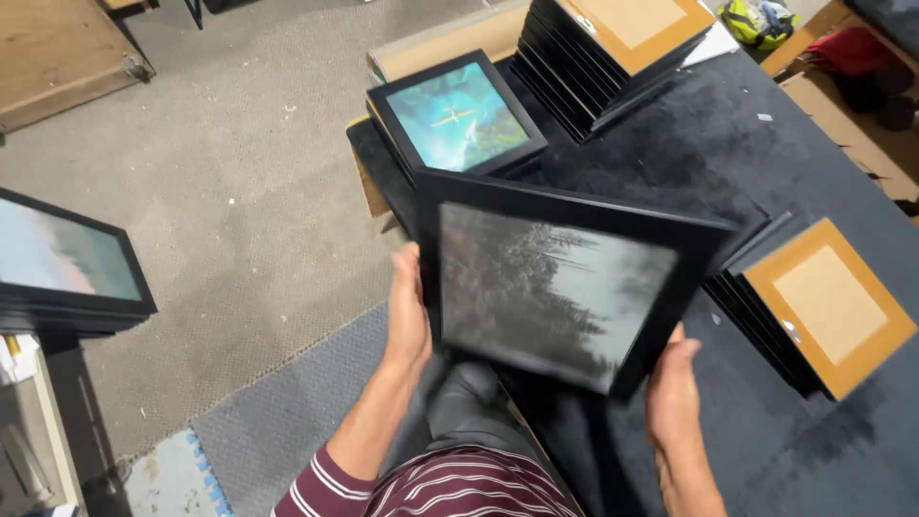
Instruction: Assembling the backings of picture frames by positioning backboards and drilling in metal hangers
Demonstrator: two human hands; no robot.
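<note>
A person looks down at a black rectangular picture frame holding a misty grey forest print (560, 287), held tilted in the air above the near-left corner of a table covered in dark felt-like cloth (728, 153). The glass side faces up toward the camera, which suggests the front is being looked over.

The left hand (407, 321) clasps the frame's left edge: the thumb lies along the front of the moulding, and the fingers curl out of sight behind it. The right hand (673, 388) supports the lower right corner from beneath, thumb pressed on the black edge, the other fingers hidden. Both hands are closed around the frame, one on each side, so it stays level and the glass is untouched.

Just beyond it, at the table's left edge, a short pile of black frames is topped by a teal aerial print (458, 117). At the far edge stands a tall stack of black frames lying face down, tan cardboard backs up (613, 53) (another such stack (814, 302) sits by the right edge). More framed prints (67, 258) rest on a separate surface at far left, across the grey carpet (239, 191).
</note>
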